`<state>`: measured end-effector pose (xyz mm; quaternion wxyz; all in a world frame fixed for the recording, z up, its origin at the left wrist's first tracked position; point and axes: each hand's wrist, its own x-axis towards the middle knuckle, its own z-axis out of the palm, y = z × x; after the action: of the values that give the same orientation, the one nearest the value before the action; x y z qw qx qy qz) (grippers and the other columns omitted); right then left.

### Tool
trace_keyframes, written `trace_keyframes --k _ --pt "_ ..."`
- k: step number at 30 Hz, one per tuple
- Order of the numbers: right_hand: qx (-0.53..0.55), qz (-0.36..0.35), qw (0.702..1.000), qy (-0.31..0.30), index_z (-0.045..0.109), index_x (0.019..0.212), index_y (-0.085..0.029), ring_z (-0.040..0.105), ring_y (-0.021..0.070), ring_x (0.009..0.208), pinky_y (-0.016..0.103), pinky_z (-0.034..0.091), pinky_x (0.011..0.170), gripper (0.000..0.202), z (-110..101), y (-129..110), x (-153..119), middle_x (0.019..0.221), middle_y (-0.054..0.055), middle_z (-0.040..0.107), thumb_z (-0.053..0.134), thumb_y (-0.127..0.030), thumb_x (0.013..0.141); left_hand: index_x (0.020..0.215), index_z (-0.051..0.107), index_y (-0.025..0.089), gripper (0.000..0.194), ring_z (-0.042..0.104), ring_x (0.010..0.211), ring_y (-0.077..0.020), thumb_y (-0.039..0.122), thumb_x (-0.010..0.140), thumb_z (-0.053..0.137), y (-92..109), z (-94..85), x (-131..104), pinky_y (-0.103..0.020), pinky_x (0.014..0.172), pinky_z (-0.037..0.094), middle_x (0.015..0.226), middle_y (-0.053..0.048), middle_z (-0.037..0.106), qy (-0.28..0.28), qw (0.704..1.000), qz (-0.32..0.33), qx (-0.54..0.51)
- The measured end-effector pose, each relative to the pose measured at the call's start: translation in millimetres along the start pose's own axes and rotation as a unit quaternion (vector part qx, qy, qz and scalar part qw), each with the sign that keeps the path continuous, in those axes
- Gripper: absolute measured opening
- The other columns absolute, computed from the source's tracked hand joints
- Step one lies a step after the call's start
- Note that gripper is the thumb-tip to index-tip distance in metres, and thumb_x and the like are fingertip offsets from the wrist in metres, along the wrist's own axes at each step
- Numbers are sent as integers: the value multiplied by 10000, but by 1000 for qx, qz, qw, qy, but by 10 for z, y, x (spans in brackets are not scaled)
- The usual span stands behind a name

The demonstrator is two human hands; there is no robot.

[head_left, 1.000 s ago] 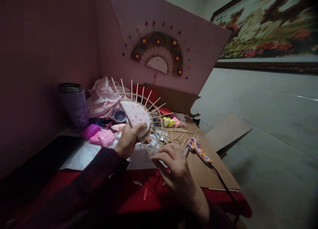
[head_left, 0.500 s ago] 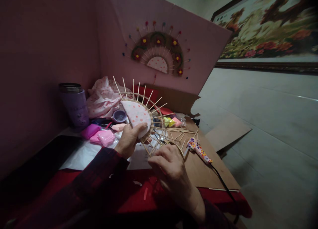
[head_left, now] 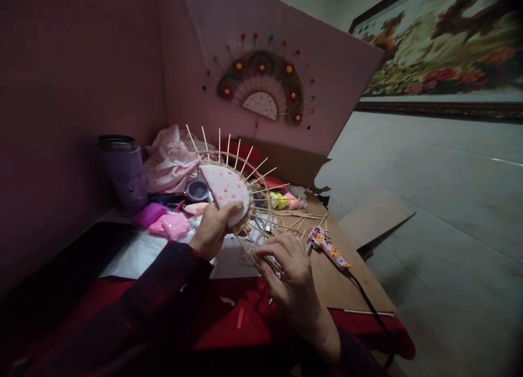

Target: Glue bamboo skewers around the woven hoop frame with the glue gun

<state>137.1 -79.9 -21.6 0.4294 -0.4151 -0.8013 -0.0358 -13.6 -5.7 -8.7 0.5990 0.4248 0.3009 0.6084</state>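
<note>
My left hand grips a half-round fan-shaped craft piece, its thumb lying on the white fabric half-disc with red dots. Thin wooden sticks spread out from the braided rim of the disc. Brown twine runs in an arc across the sticks. At the lower end of that arc is my right hand, fingers bent and pinched on the twine by the last sticks. The fingers partly cover what lies between them.
A flowered glue gun with a black cord lies on cardboard, near loose sticks. A purple tumbler, pink packets and crumpled fabric sit at left. Behind, a finished fan decoration is on a pink board.
My right hand has shifted slightly right and turned, its fingers lifting a little. The golden curved edge beside it no longer shows clearly. My left hand holds the piece almost still.
</note>
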Motion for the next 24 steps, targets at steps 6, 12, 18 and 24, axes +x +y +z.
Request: trace_keyframes --k 6,12,18,24 --pt "-4 9 1000 6 591 814 -212 494 195 815 349 363 728 80 21 5 1 811 29 591 561 -138 810 869 610 113 261 580 517 -163 278 669 643 -3 0 6 -285 422 494 715 -83 655 9 1000 0 -2" --pt "0 29 1000 12 582 767 -210 492 195 787 344 355 712 63 8 -17 9 769 29 587 564 -173 815 877 611 116 250 581 531 -162 280 689 632 -8 -7 5 -281 426 496 722 -78 652 2 1000 3 0" --pt "4 52 999 6 573 746 -207 487 193 781 333 352 705 77 7 -37 23 755 27 578 562 -180 817 881 613 104 244 589 563 -173 286 718 614 19 16 -18 -294 449 505 727 -90 647 -11 1000 0 9" --pt "-6 62 998 5 569 710 -202 483 190 760 328 345 693 98 18 -50 46 732 24 574 573 -175 804 881 612 105 249 599 573 -183 288 713 619 36 28 -37 -293 447 505 743 -102 653 -20 1000 -1 2"
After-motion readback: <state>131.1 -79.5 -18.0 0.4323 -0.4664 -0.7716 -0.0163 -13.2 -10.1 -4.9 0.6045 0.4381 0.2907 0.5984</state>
